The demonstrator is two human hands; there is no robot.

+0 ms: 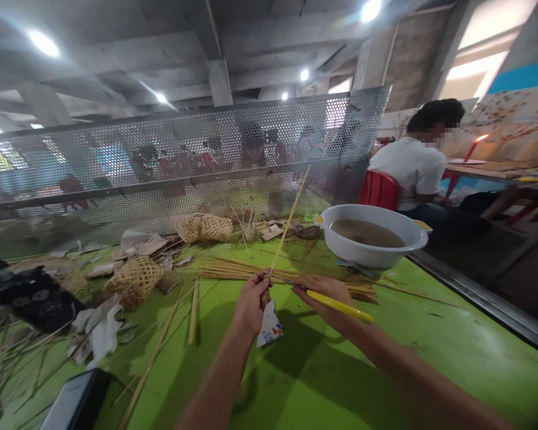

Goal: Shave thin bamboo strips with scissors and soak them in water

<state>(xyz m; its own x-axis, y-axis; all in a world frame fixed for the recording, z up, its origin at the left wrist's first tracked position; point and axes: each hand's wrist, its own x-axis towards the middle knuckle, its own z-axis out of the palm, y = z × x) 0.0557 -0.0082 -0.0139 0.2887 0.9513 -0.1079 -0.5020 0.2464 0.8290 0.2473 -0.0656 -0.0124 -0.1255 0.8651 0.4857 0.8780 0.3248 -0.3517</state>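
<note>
My left hand (254, 298) pinches the lower end of a long thin bamboo strip (290, 216), which rises up and slightly to the right. A small white printed piece (269, 325) shows just below that hand. To the right, the fingers of my right hand (323, 295) are closed round a yellow-handled tool (341, 306). Its dark metal end points left, close to the strip's lower end; whether they touch is too small to tell. Behind both hands a bundle of bamboo strips (233, 270) lies across the green table (434, 334).
A white basin (367, 254) of murky water stands at the back right. Woven baskets (137, 280), scraps and a dark bag (36, 298) lie left, with a dark box (78, 400) nearer. A perforated metal screen (179, 179) stands behind. A person (412, 161) sits beyond the table.
</note>
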